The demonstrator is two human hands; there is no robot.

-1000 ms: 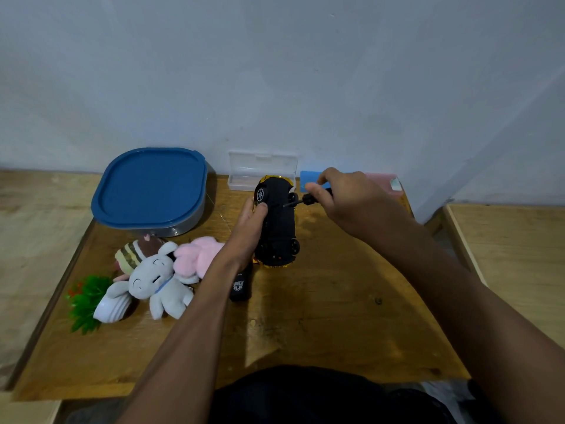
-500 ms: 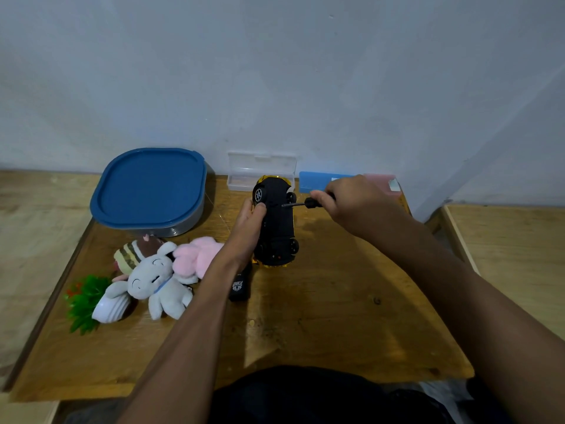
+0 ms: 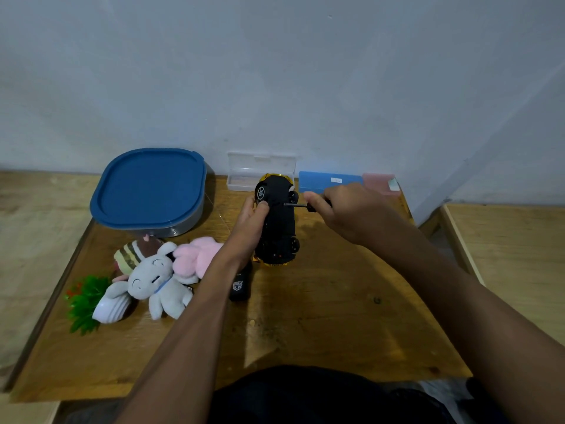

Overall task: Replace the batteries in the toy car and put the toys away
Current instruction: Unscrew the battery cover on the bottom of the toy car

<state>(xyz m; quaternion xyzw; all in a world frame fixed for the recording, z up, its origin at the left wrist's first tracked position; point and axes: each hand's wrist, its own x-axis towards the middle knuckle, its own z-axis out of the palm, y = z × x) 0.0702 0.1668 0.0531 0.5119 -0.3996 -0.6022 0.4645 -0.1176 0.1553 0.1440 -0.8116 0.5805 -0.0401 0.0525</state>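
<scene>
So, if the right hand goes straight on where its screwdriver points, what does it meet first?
The black underside of the gold toy car, held by the left hand. The small black screwdriver in the right hand seems to touch it, though depth is unclear.

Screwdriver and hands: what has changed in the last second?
The right hand rolled on the screwdriver: its raised fingers came down round the handle. The tip stayed on the underside of the toy car; the left hand kept holding it. The plush toys stayed put.
</scene>
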